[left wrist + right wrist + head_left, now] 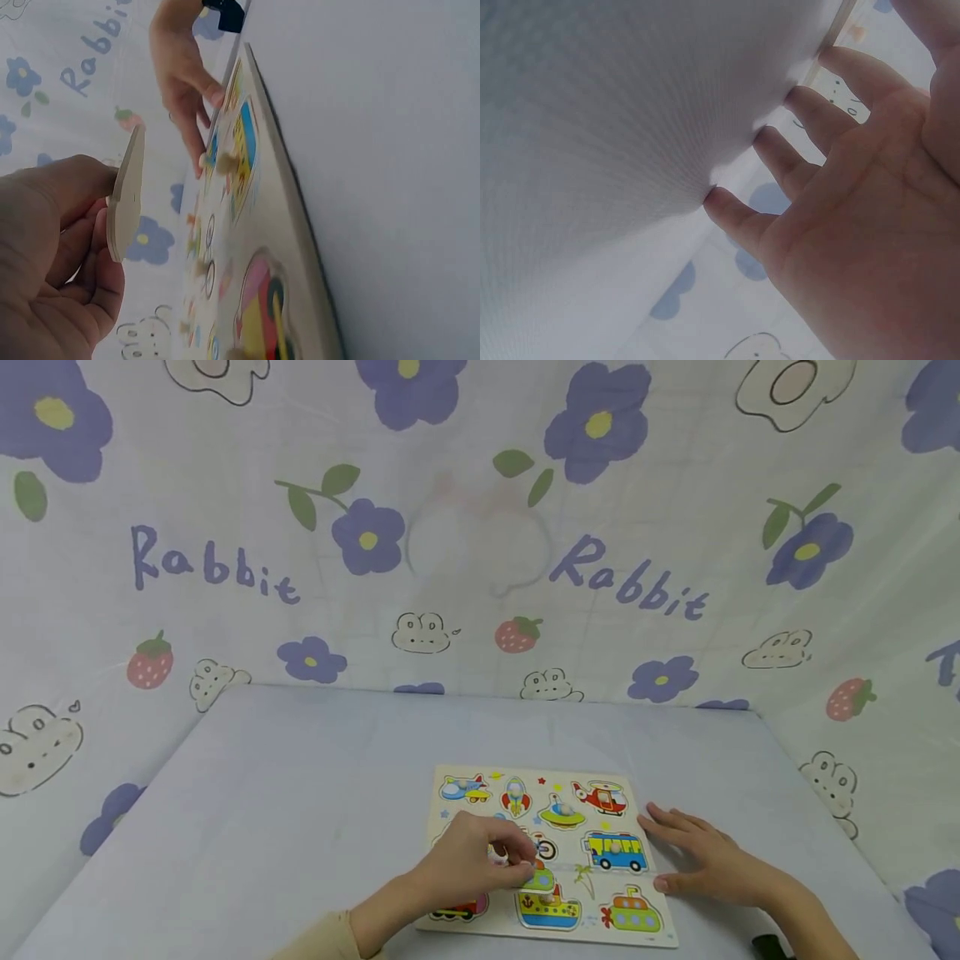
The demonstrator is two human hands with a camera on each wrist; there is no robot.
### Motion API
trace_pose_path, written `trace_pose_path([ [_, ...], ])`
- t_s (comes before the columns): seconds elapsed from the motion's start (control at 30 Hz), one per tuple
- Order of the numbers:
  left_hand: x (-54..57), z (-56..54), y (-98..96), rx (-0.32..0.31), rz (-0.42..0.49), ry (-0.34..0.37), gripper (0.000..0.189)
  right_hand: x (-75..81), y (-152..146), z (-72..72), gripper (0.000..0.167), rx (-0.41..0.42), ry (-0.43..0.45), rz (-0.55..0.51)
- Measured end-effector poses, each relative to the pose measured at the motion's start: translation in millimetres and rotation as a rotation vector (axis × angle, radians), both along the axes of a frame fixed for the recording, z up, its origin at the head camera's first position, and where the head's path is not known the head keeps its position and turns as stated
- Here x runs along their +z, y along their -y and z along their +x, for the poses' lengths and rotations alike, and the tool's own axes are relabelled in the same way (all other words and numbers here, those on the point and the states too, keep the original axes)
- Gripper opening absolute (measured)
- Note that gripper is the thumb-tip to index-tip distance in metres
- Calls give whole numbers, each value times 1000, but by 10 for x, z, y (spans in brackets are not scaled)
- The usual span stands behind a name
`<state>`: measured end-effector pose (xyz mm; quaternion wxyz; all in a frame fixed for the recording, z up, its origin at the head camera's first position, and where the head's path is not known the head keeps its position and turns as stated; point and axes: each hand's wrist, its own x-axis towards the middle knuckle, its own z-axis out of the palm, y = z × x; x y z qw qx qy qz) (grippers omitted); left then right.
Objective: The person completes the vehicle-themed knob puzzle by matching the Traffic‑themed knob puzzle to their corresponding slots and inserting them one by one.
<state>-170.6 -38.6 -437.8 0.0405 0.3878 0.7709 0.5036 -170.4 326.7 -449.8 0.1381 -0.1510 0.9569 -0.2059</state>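
My left hand (480, 856) pinches a puzzle piece (538, 881) above the lower middle of a wooden peg puzzle board (600, 925). The piece's face is green with an orange top, like a submarine; in the left wrist view its plain wooden back (129, 199) shows. Directly beneath lies the yellow and blue ship (549, 910). A submarine picture (633, 912) fills the board's lower right corner. Spread out, the fingers of my right hand (708, 860) rest by the board's right edge, their tips on the tablecloth. Its thumb lies against that edge.
Other pictures on the board include a blue bus (615, 850), a red helicopter (602, 797), a rocket (515, 797) and a plane (465, 788). A white cloth (300, 810) covers the table. Behind it hangs a flowered curtain (480, 527).
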Motion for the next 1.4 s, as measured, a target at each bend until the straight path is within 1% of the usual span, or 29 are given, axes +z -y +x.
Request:
trace_pose_path([
  [0.1, -18, 36, -137, 3, 17, 49, 9, -4, -6, 2, 92, 2, 2, 0],
  [0.23, -61, 87, -334, -5, 47, 138, 8, 9, -7, 1, 91, 6, 1, -3],
  [0.37, -113, 124, -527, -33, 61, 181, 7, 32, 5, 8, 90, 11, 4, -4],
  [0.47, -125, 147, -657, -44, 58, 182, 7, 49, 6, 17, 90, 13, 5, -14],
  [0.57, -125, 167, -771, -36, 51, 178, 9, 55, 0, 22, 89, 25, -2, -24],
  [0.7, -146, 191, -898, -29, 47, 203, 9, 49, -11, 20, 89, 36, -5, -29],
  [0.77, -167, 201, -950, -30, 49, 223, 8, 45, -17, 16, 89, 36, -5, -30],
  [0.83, -194, 207, -995, -29, 49, 226, 8, 41, -19, 13, 89, 36, -8, -28],
  [1.03, -259, 217, -1088, -14, 42, 213, 8, 37, -21, 8, 89, 38, -11, -23],
  [1.23, -295, 232, -1155, -23, 32, 233, 8, 34, -18, 2, 89, 33, 0, -22],
  [1.4, -308, 243, -1187, -9, 16, 228, 8, 28, -24, 1, 88, 34, -6, -20],
])
